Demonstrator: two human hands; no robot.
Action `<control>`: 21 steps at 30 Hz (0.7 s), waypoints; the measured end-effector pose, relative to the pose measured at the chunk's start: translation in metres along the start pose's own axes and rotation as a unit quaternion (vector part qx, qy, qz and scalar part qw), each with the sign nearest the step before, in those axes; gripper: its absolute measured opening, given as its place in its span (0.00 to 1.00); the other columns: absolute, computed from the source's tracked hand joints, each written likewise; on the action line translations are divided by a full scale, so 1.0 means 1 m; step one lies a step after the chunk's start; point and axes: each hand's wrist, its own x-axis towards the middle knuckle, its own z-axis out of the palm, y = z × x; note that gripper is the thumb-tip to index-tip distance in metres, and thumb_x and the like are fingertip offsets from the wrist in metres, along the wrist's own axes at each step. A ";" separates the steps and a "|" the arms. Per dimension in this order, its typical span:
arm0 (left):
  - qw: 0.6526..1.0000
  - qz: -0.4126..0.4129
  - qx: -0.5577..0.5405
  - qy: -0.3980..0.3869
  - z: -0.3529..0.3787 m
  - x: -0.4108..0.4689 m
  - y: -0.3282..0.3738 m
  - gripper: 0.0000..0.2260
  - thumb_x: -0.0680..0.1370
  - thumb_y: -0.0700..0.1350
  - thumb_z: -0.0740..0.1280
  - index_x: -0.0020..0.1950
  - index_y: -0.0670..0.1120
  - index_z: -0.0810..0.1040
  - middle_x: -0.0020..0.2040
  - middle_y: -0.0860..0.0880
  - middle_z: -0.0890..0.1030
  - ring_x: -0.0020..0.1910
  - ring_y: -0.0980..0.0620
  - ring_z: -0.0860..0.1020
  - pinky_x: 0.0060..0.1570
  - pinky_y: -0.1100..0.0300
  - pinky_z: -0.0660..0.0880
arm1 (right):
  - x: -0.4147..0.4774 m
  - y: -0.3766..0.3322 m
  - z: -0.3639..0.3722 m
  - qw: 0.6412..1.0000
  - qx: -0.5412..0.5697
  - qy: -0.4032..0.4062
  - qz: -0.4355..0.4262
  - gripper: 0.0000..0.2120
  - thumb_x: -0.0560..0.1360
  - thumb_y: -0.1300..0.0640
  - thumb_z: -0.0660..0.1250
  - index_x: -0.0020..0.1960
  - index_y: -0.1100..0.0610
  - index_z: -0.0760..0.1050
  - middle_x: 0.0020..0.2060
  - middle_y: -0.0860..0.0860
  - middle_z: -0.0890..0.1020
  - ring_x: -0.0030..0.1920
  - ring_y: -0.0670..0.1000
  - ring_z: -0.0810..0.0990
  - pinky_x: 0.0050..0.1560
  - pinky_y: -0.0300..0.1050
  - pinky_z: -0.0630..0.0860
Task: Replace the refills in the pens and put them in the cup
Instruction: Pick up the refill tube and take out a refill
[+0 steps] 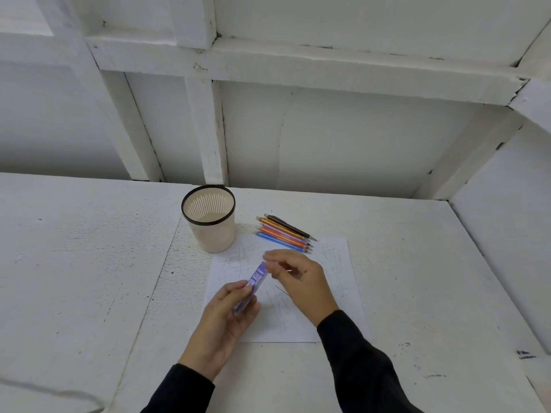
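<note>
Head view, looking down on a white painted counter [89, 263].

Left grip [226, 317]: fingers and thumb curled round the lower end of a purple refill pack [258, 274], clamped on it. The pack is held off the surface and slants up and to the right, above a sheet of paper [337, 263].

Right grip [301, 281]: fingers curled, thumb and forefinger tips at the pack's upper end. That spot is blurred, so I cannot tell whether they pinch the pack or only touch it. A short pale tip shows among the curled fingers; too small to identify.

Both arms are in dark sleeves [357, 353] and come in from the lower edge.

Paper: flat on the counter under both hands, marked with thin scribbled cross-hatching.

Cup [213, 236]: beige, slotted wall, black rim, upright. It stands just beyond the paper's far left corner, well apart from the hands. The inside shows nothing but its own floor.

Pens [283, 232]: a small bunch lying side by side to the right of the cup, tips to the right. One is black, the others orange, pink-purple and blue. The tips rest over the paper's far edge; the back ends are on bare counter. None is in the cup or in either hand.

Behind: a white panelled wall [357, 144] with framing strips.
</note>
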 end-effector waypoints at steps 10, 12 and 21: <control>0.997 0.065 0.038 0.035 -0.011 0.000 0.007 0.04 0.74 0.35 0.67 0.48 0.40 0.79 0.43 0.45 0.83 0.41 0.50 0.79 0.40 0.61 0.80 | 0.020 0.011 -0.015 0.999 -0.023 0.000 0.041 0.09 0.77 0.58 0.65 0.55 0.56 0.80 0.47 0.50 0.83 0.46 0.47 0.81 0.46 0.38 0.80; 0.996 0.071 0.040 0.046 -0.012 0.001 0.006 0.05 0.74 0.35 0.68 0.48 0.40 0.79 0.44 0.45 0.83 0.43 0.49 0.80 0.42 0.61 0.80 | 0.021 0.016 -0.014 0.996 -0.076 0.014 0.043 0.10 0.77 0.56 0.66 0.56 0.56 0.80 0.49 0.49 0.82 0.50 0.48 0.80 0.51 0.42 0.80; 0.918 0.201 0.298 0.165 -0.031 0.003 0.002 0.04 0.72 0.41 0.73 0.45 0.44 0.81 0.39 0.45 0.84 0.39 0.46 0.82 0.46 0.54 0.80 | 0.036 0.039 -0.011 0.955 -0.284 0.081 0.038 0.14 0.77 0.52 0.65 0.61 0.56 0.76 0.60 0.53 0.77 0.56 0.49 0.76 0.59 0.43 0.76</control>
